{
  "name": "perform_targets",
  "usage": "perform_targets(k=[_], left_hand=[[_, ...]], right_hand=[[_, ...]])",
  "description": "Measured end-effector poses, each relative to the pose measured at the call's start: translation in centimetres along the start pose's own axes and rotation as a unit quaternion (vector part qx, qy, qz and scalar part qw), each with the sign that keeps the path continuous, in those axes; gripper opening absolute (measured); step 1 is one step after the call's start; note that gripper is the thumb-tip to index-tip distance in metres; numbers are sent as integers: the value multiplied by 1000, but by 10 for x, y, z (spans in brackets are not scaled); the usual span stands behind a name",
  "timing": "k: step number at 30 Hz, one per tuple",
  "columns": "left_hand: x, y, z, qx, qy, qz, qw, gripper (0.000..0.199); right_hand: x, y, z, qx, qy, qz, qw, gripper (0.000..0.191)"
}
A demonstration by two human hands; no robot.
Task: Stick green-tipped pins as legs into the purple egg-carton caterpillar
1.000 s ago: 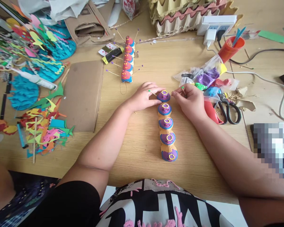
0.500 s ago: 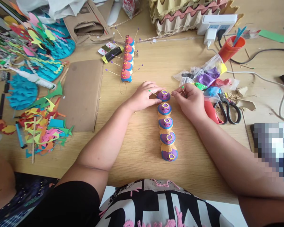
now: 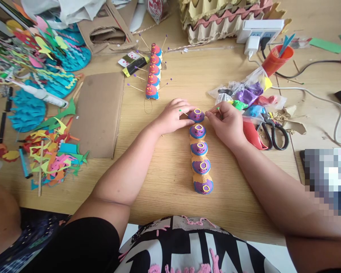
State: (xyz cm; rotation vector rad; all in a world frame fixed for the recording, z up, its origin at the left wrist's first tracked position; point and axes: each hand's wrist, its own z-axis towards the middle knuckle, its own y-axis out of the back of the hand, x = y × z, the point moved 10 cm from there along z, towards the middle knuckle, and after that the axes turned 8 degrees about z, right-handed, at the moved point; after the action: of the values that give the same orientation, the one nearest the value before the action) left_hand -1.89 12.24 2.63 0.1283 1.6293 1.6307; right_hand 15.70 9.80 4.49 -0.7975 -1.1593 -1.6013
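A strip of joined egg-carton cups [image 3: 199, 148], painted purple and blue with yellow rings, lies lengthwise before me. My left hand [image 3: 175, 116] grips its far end cup between thumb and fingers. From that cup's left side a green-tipped stick [image 3: 183, 113] pokes out. My right hand [image 3: 226, 120] is closed at the cup's right side, pinching a second green-tipped stick [image 3: 218, 110] whose inner end is hidden by the fingers. Farther back stands a similar red and blue strip [image 3: 152, 79] with purple-tipped sticks on both sides.
Cardboard [image 3: 98, 113] and colourful paper scraps [image 3: 53, 161] lie left. Bags of coloured clay [image 3: 247, 94], black-handled scissors [image 3: 273, 132] and a red cup [image 3: 277, 60] sit right. Egg trays [image 3: 224, 26] and a power strip [image 3: 261, 30] are behind. Another person's arm [image 3: 1, 216] shows at lower left.
My right hand has shifted slightly left, bringing its fingertips closer to the far end cup. My left hand keeps its hold on the cup.
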Motion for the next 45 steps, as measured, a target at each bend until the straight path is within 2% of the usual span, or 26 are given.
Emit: perform_targets(k=[7, 17, 45], left_hand=[[1, 0, 0, -4, -1, -2, 1000, 46], [-2, 2, 1, 7, 15, -3, 1000, 45], [-2, 1, 2, -3, 7, -5, 1000, 43]], right_hand=[[1, -3, 0, 18, 6, -9, 1000, 20], [-14, 2, 6, 13, -28, 68, 997, 26], [-12, 0, 5, 13, -20, 63, 998, 27]])
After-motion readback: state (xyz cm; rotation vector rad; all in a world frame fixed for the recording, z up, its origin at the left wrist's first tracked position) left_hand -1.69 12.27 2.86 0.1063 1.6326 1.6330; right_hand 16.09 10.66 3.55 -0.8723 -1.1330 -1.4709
